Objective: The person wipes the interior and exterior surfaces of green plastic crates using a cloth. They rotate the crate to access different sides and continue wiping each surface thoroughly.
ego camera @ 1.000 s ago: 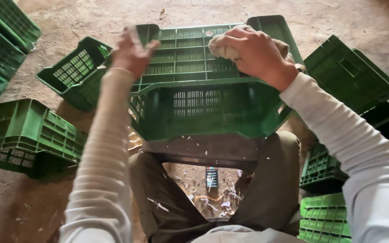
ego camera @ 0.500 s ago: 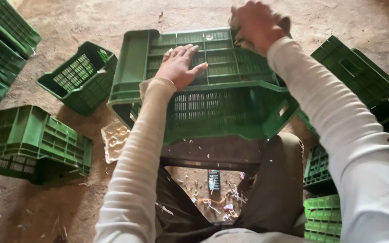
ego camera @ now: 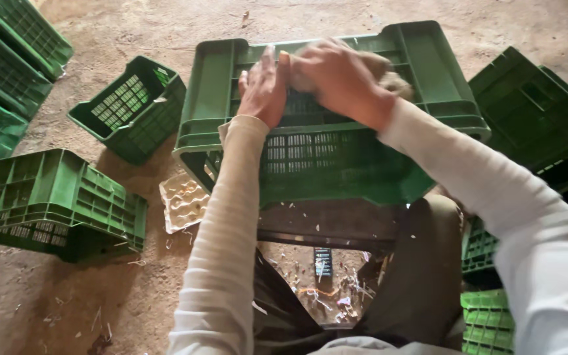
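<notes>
Head view: the big green slatted plastic crate [ego camera: 336, 125] lies upside down across a dark stand in front of the person, its ribbed base facing up. The right hand [ego camera: 340, 82], which half a second ago was up at the crate's far right corner, has swept in to the middle of the base and is clamped around a crumpled beige cloth [ego camera: 389, 75], pressing it onto the slats. The left hand [ego camera: 264, 89] has slid across to meet it; it lies flat, fingers spread, holding nothing, palm down on the base just beside the right. That reads as wiping in progress, the cloth now working the centre while the left hand steadies the crate. On the dirt floor to the left lie a small open green basket [ego camera: 129, 108], another overturned green crate [ego camera: 47, 200] and a torn pale egg tray [ego camera: 184, 200].
</notes>
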